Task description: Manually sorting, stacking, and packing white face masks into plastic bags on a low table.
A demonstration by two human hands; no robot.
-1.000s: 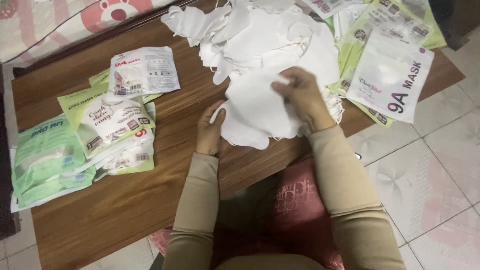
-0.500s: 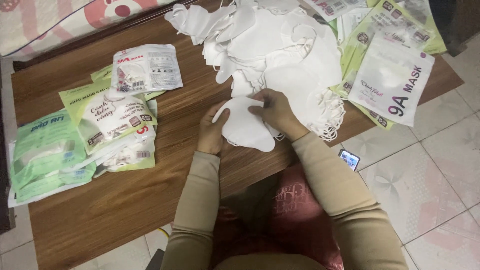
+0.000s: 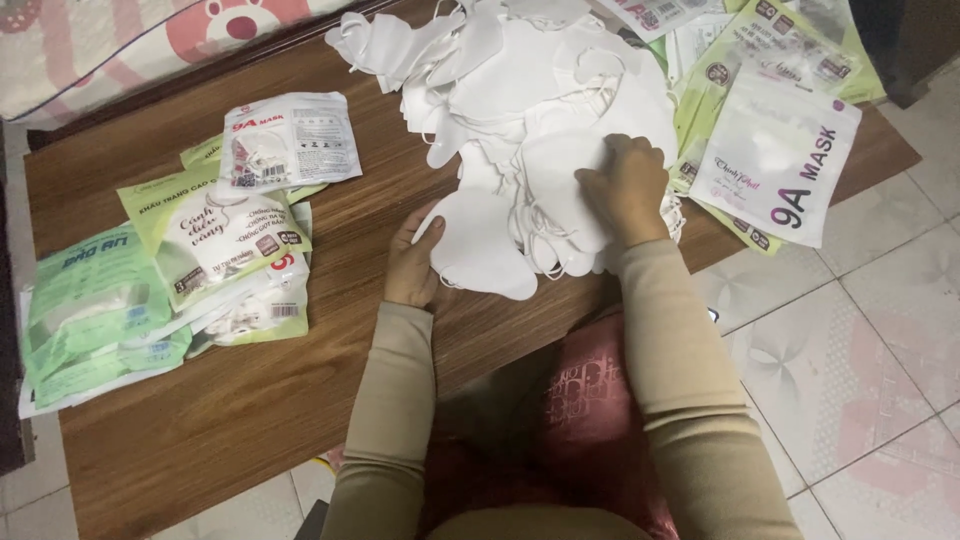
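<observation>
A white mask (image 3: 480, 245) is lying flat on the wooden table (image 3: 230, 420) at the near edge of the loose mask pile (image 3: 530, 90), with the left hand (image 3: 412, 265) touching its left side, fingers curled against its edge. The right hand (image 3: 628, 188) is pressing down on the pile just beyond it, fingers bent together over another mask. Sealed mask packets (image 3: 190, 250) are lying well apart to the left.

Mask pile (image 3: 540, 90) cut off by top edge; right hand (image 3: 628, 185) fingertips buried among masks
</observation>
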